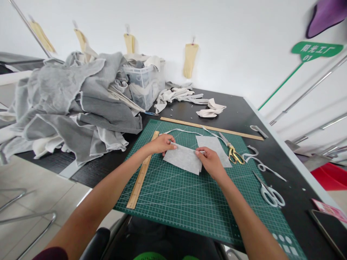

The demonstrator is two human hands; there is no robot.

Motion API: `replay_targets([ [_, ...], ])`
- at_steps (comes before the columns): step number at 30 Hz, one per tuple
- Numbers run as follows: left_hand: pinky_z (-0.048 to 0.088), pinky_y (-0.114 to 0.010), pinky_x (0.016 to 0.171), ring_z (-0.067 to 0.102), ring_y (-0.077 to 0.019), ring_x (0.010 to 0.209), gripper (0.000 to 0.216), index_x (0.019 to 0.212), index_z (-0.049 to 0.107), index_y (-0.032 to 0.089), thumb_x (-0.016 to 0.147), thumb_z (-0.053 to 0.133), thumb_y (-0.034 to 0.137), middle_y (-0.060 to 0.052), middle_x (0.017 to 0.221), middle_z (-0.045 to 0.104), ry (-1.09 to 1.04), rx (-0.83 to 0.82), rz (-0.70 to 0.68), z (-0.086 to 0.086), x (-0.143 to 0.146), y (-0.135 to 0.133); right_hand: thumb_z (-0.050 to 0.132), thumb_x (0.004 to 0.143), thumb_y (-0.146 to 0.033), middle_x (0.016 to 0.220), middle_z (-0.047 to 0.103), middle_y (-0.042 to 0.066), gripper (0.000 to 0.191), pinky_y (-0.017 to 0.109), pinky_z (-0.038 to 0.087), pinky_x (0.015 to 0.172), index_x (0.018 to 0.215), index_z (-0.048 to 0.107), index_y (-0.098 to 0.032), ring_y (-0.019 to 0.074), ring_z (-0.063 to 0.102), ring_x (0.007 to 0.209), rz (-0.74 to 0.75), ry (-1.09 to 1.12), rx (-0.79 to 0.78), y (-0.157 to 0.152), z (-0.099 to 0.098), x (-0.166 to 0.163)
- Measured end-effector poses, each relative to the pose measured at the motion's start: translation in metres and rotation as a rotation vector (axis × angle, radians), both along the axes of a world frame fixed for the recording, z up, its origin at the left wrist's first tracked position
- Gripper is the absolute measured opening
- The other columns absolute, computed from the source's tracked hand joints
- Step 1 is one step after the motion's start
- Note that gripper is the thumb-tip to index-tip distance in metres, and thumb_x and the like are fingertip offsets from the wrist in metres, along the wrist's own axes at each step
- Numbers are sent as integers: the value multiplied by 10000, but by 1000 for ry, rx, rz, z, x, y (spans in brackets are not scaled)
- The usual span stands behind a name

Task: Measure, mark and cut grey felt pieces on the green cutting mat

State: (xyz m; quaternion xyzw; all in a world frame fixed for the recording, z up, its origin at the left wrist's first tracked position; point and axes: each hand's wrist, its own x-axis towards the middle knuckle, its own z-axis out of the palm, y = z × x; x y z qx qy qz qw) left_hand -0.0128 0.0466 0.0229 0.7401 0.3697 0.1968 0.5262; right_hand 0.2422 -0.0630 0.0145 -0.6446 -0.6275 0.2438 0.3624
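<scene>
Between my two hands I hold a light grey piece of fabric [183, 160], folded along its upper edge, above the green cutting mat [168, 202]. My left hand [162, 143] pinches the fold's left end. At the right end, the thumb and fingers of my right hand [210, 159] are closed on the same piece. A second flat grey fabric piece [213, 146] lies on the mat just behind my right hand. Gold-handled scissors [233, 151] rest beside it. To the left, a wooden ruler [141, 177] lies near my left forearm.
A big heap of grey fabric [81, 94] fills the table's left, beside a clear plastic bin [146, 83]. A long wooden ruler [211, 128] crosses the mat's far edge. White-handled scissors [271, 193], fabric strips [262, 166] and a phone [328, 231] lie on the right.
</scene>
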Motion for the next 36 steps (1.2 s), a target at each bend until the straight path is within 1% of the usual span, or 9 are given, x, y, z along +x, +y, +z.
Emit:
replay_targets([
  [4, 332, -212, 466, 481, -96, 472, 238, 967, 640, 164, 797, 682, 326, 59, 574, 518, 138, 194, 57, -13, 8, -2, 578, 900, -416, 526, 518, -41, 285, 284, 343, 525, 1031, 691, -190, 188, 518, 518, -46, -91, 24, -2, -4, -2],
  [8, 333, -235, 538, 512, -122, 603, 225, 893, 699, 173, 806, 674, 380, 17, 669, 581, 199, 422, 71, -13, 9, -5, 519, 956, -390, 767, 702, 51, 271, 320, 424, 638, 1074, 698, -224, 243, 652, 718, -10, -359, 49, -9, 6, -2],
  [10, 336, -240, 550, 515, -129, 621, 250, 922, 706, 180, 807, 677, 400, 15, 680, 585, 204, 448, 94, -12, 9, -5, 517, 959, -338, 966, 739, 86, 250, 333, 465, 725, 1090, 702, -233, 255, 680, 857, 58, -475, 51, -9, 9, 3],
  [13, 365, -242, 569, 540, -133, 639, 237, 926, 708, 174, 825, 657, 382, 7, 694, 607, 184, 419, 106, -13, 9, -4, 583, 903, -250, 1101, 726, 91, 275, 336, 501, 802, 1159, 680, -225, 233, 684, 893, 135, -416, 29, -5, 6, 15],
  [19, 404, -241, 595, 580, -136, 667, 180, 852, 715, 155, 826, 637, 315, -14, 716, 654, 158, 386, 101, -16, 10, 1, 651, 874, -352, 899, 697, 95, 221, 356, 496, 755, 983, 722, -173, 245, 643, 807, 83, -367, 53, 2, -7, 20],
  [24, 417, -237, 601, 585, -134, 663, 174, 814, 713, 149, 807, 648, 311, -14, 708, 663, 126, 359, 81, -16, 9, 3, 577, 894, -269, 799, 678, 53, 152, 331, 460, 715, 822, 694, -206, 231, 627, 779, 89, -328, 74, 2, -7, 15],
  [29, 414, -230, 575, 575, -122, 615, 215, 802, 678, 145, 818, 646, 358, -11, 680, 657, 71, 289, 41, -15, 5, 7, 491, 940, -301, 707, 658, 0, 193, 289, 453, 641, 825, 625, -224, 195, 625, 684, 117, -255, 57, 2, -1, 16],
  [33, 351, -214, 514, 507, -102, 531, 230, 819, 641, 141, 826, 634, 371, 18, 597, 593, 88, 236, 34, -14, 2, 10, 417, 968, -309, 619, 638, -26, 218, 266, 458, 600, 923, 610, -217, 181, 632, 615, 93, -231, 14, 3, -3, 18],
  [36, 325, -212, 501, 478, -96, 510, 239, 792, 635, 135, 829, 619, 371, 25, 576, 566, 129, 229, 34, -14, 3, 9, 404, 975, -317, 693, 684, 3, 246, 267, 457, 613, 965, 622, -204, 190, 652, 666, 51, -265, -2, 5, -6, 19],
])
